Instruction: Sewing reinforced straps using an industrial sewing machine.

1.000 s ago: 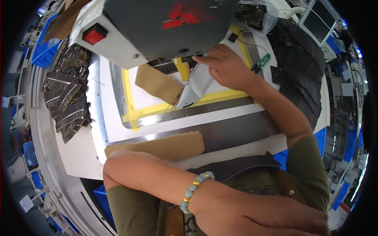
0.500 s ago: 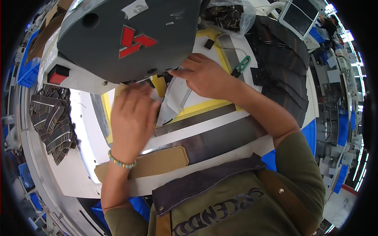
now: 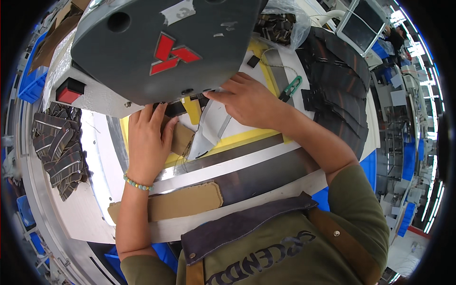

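Note:
The big dark grey head of a sewing machine hangs over the work and hides part of it. My left hand lies flat beside its lower edge, fingers stretched, on a brown piece and next to a dark strip. Loose threads trail from the brown piece. My right hand rests on the white work plate, its thumb stretched toward the machine's underside; its other fingertips are partly hidden. Between the hands are a yellow machine part and a clear, whitish plate.
Green thread snips and a small black piece lie at the right. Overlapping dark striped fabric pieces stand beyond them. A heap of striped strips sits far left, a tan pad in front, a screen behind.
My left hand has moved a little left and come down flat, baring the brown piece and dark strip. My right hand stays nearly in place; the whole view has shifted slightly.

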A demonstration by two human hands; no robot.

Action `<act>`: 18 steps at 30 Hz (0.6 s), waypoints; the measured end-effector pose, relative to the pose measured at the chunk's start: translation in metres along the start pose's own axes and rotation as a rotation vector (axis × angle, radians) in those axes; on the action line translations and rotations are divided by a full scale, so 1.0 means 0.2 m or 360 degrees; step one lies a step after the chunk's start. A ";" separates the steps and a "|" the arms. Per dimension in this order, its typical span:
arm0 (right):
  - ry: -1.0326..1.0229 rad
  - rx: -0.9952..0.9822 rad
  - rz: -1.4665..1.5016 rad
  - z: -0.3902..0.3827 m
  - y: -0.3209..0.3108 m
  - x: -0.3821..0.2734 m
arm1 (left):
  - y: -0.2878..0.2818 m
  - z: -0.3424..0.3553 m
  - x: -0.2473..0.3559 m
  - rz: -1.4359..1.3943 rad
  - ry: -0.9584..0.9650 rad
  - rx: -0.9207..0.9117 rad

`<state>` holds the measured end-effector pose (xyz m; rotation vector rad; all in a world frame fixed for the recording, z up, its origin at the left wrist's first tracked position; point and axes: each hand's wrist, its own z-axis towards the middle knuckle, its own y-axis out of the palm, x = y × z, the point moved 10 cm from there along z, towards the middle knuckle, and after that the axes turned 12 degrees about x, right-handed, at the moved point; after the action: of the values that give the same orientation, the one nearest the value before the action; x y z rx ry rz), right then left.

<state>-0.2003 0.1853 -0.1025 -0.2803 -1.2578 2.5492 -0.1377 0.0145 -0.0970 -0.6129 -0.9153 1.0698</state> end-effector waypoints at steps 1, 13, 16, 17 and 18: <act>0.0004 -0.0013 0.0015 0.00 0.00 0.00 | 0.00 0.00 0.00 -0.0003 0.0003 0.0003; 0.0024 -0.0025 0.0020 -0.02 0.01 -0.02 | 0.14 0.03 -0.17 0.0207 -0.0373 -0.0644; 0.0022 -0.0025 0.0014 -0.01 0.03 -0.02 | -0.04 -0.04 -0.01 0.0307 0.0072 -0.0349; 0.0041 -0.0052 -0.0001 -0.03 0.04 0.00 | -0.10 -0.06 0.10 0.0391 0.0263 -0.0289; 0.0063 -0.0059 0.0002 -0.04 0.04 0.02 | -0.15 -0.10 0.19 0.0471 0.0455 -0.0229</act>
<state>-0.2030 0.1888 -0.1137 -0.3379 -1.2917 2.5108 -0.0985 0.0389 -0.0701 -1.0173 -0.6675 1.1474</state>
